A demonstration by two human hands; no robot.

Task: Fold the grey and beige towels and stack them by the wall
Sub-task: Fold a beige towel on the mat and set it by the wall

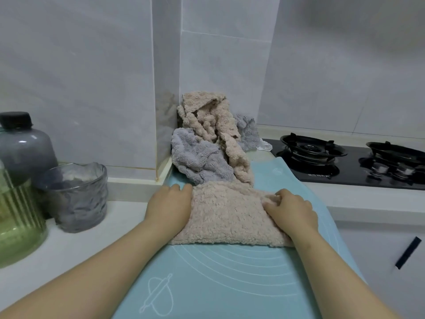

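Head view: on the desk [69, 245], well left of our left grip [169, 208], stand three containers. A textured glass tumbler [78, 196] is nearest; it looks grey inside, and we cannot tell what it holds. Behind it stands a smoky bottle [25, 146] with a black cap, and nearer us a green ribbed jar [18, 222], its contents unclear.

Between our grips lies the folded beige towel [227, 215], flat on a blue baking mat [230, 284], its long axis running from one grip to the other. The left grip curls over its left end; the right grip [292, 210] pinches bunched pile at its right end.

Just beyond the grips, loose towels are heaped in the wall corner: a grey towel [197, 157] low on the left, a crumpled beige towel [213, 125] draped over it, and a second grey towel [247, 132] behind.

The mat bears a printed rolling pin [156, 293] and ring lines. Beyond and right of the right grip, the black hob [345, 162] carries a small label too blurred to read.
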